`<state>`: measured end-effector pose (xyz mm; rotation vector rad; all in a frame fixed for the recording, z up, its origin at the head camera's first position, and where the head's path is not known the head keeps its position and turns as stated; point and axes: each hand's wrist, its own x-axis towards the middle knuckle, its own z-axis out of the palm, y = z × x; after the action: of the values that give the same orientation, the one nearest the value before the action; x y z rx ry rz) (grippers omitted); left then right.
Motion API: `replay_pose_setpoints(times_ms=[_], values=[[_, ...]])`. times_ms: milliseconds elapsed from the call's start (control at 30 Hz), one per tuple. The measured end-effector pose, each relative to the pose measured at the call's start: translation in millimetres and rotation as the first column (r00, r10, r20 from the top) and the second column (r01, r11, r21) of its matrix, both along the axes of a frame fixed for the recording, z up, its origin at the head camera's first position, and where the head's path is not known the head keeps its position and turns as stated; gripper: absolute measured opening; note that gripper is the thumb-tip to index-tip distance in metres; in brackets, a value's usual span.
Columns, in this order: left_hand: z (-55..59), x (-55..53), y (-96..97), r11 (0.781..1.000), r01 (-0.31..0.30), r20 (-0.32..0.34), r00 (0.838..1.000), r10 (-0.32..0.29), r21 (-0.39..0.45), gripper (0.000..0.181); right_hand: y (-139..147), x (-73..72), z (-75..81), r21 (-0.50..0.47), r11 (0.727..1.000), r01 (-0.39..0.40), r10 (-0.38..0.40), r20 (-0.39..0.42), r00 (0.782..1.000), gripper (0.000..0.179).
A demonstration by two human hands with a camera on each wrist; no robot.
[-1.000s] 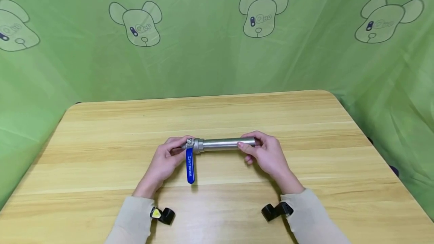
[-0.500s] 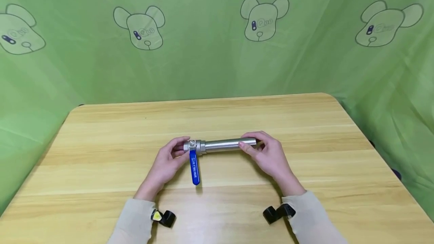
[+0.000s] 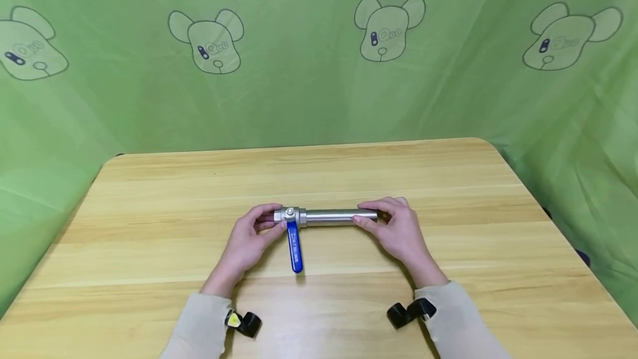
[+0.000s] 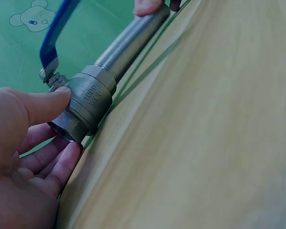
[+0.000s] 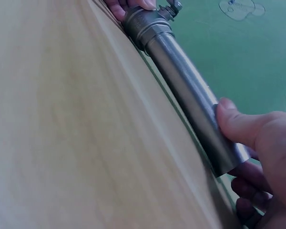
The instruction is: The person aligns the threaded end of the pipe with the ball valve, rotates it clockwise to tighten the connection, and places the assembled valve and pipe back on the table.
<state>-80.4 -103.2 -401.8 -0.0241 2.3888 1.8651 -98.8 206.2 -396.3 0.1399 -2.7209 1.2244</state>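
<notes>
A metal ball valve (image 3: 289, 215) with a long blue lever handle (image 3: 295, 247) is joined to a straight silver pipe (image 3: 329, 216). The two lie in one line, left to right, at the middle of the table. My left hand (image 3: 249, 237) holds the valve at its open left end, thumb on the body and fingers behind. In the left wrist view the thumb presses the valve body (image 4: 91, 95), and the lever points away from the palm. My right hand (image 3: 396, 231) grips the pipe's right end, thumb on the near side; its other fingers are partly hidden behind the pipe (image 5: 190, 90).
The wooden table (image 3: 149, 209) spreads around both hands. Behind and beside it hangs a green curtain (image 3: 299, 98) with printed bear-head outlines. A small black camera (image 3: 249, 324) sits at the left wrist, another black camera (image 3: 399, 314) at the right.
The valve and my left hand have shifted slightly right. More of the valve's left end shows, and the lever's lower end has swung right. The right hand keeps its hold, almost in place.
</notes>
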Motion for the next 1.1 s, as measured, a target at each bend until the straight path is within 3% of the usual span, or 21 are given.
replay_pose_setpoints(times_ms=[367, 900, 1100], values=[[-3.3, 2.3, -2.6, 0.999, -0.021, 0.000, 1.000, 0.021, 0.040, 0.051, -0.1, 1.5, -5.8, -0.032, 0.999, 0.001, 0.000, 0.013, 1.000, 0.033], [-6.2, 4.4, 3.2, 0.995, -0.082, -0.073, 0.994, 0.086, 0.060, 0.052, -1.1, 6.3, -6.1, -0.103, 0.995, -0.014, 0.018, 0.037, 0.999, 0.038], [-2.4, 2.6, -2.5, 0.999, -0.025, -0.019, 0.999, 0.026, 0.044, 0.063, 0.4, 8.6, -0.9, -0.061, 0.998, -0.019, 0.022, 0.049, 0.999, 0.050]])
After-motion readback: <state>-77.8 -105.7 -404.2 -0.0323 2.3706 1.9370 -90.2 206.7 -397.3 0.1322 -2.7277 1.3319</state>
